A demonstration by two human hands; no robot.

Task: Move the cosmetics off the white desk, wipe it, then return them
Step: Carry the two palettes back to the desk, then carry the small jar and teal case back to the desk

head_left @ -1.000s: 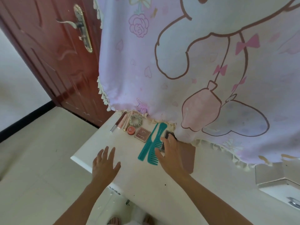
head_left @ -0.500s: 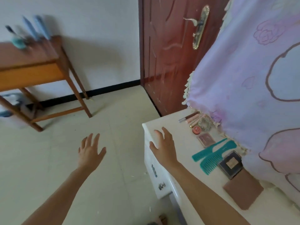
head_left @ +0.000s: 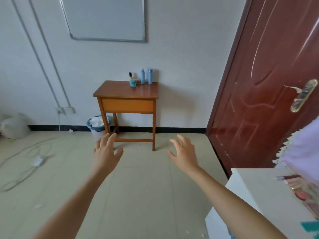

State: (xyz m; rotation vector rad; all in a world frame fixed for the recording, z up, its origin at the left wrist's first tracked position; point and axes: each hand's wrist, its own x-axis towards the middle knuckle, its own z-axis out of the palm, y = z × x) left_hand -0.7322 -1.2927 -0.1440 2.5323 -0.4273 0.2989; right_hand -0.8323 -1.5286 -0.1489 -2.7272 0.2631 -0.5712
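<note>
L fingers (head_left: 110, 138): straight, slightly spread, holding nothing.
R fingers (head_left: 181, 138): spread, tips a bit bent, also holding nothing.
Left hand (head_left: 107, 152): palm down, out in front over the floor, touching nothing.
Right hand (head_left: 184, 152): same height, well apart from the left, off the white desk (head_left: 255, 187).
Cosmetics still on desk: tubes (head_left: 286, 177) at the back by the cloth fringe, round red pot (head_left: 301, 195) just nearer, teal comb (head_left: 310, 228) at frame edge. Rest blurred or cut off.
Cosmetics off desk: two blue bottles (head_left: 146, 76), teal jar (head_left: 132, 83) and dark-capped bottle (head_left: 130, 75), upright at the back of the wooden table (head_left: 127, 94) across the room.
Step, prob.: clearing, approx. partway. Tall items look moved, small ones not yet.
How to do it well: turn R to the desk. Tubes will roll, so take them as one bunch in one hand, pot and flat bits in the other. Comb last.
Put-down: front half of the wooden table is bare. Set things there, away from the bottles, so nothing gets knocked.
Watch: cable (head_left: 25, 152) loops on the floor at left, so keep the walk straight.
Wipe later: lilac cloth (head_left: 303, 149) hangs over the desk's back. Lift it, or that strip gets missed.
</note>
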